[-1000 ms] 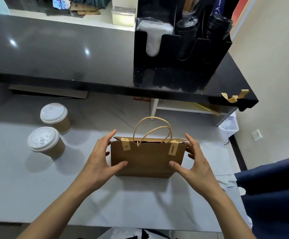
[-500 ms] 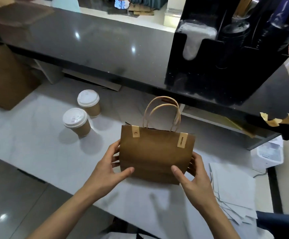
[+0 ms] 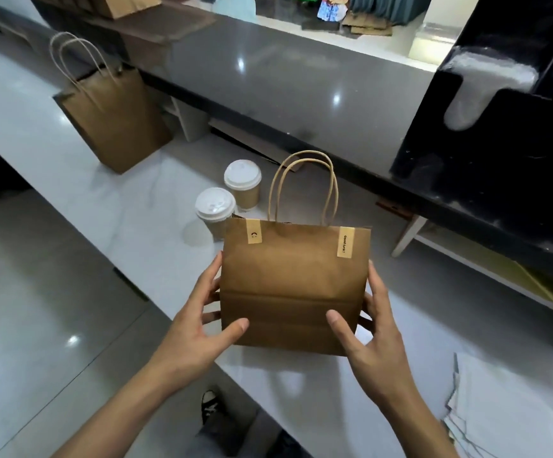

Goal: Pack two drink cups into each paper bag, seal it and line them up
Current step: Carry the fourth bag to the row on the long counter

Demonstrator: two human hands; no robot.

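Person: two bare forearms, no sleeves, rings or watch; left hand point(image 3: 199, 328), right hand point(image 3: 372, 335). Below the hands: dark trousers point(image 3: 215, 438), black-and-white shoe point(image 3: 209, 404).

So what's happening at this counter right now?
A person holds a sealed paper bag by its sides, left hand and right hand each in a grip on an edge. Two stickers close its top. Two lidded cups stand unpacked on the white counter behind it. Another bag stands further left.

Black organizer point(image 3: 499, 153) on dark counter point(image 3: 285, 77); loose white papers point(image 3: 513, 421) at right.
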